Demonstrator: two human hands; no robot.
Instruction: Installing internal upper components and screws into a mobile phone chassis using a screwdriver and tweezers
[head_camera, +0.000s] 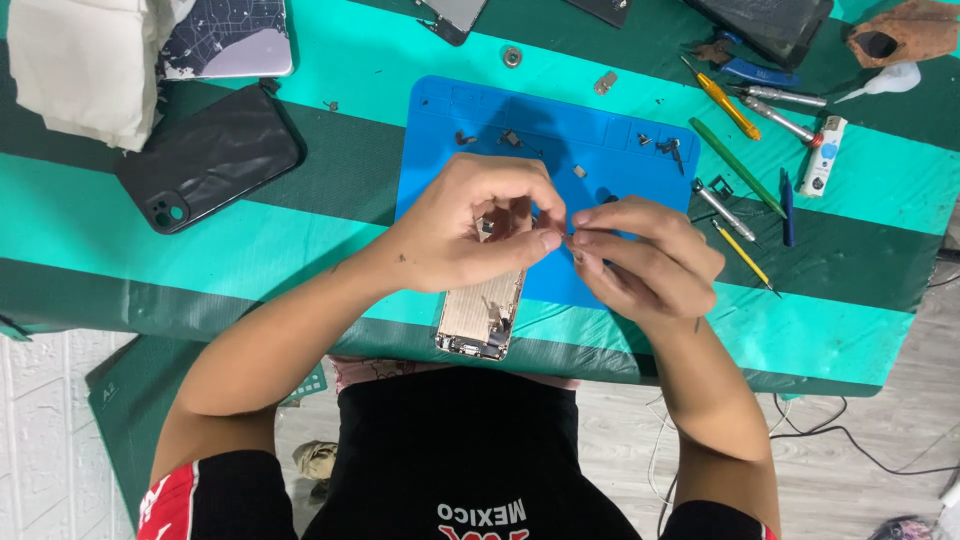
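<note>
The left hand (470, 230) clasps the top of an opened phone chassis (482, 315) on the blue mat (600, 140) at the bench's near edge. Its long axis runs near to far, connector end nearest. The right hand (640, 255) pinches something too small to identify. The step looks like seating a tiny part; next calls for steady, fine placement.

A phone-repair workbench: blue repair mat (610, 150) w/ tiny screws, precision screwdrivers (785, 108), opened phone (485, 315), black phone case (208, 155).

Black shirt, red-trimmed sleeve, bare forearms
</note>
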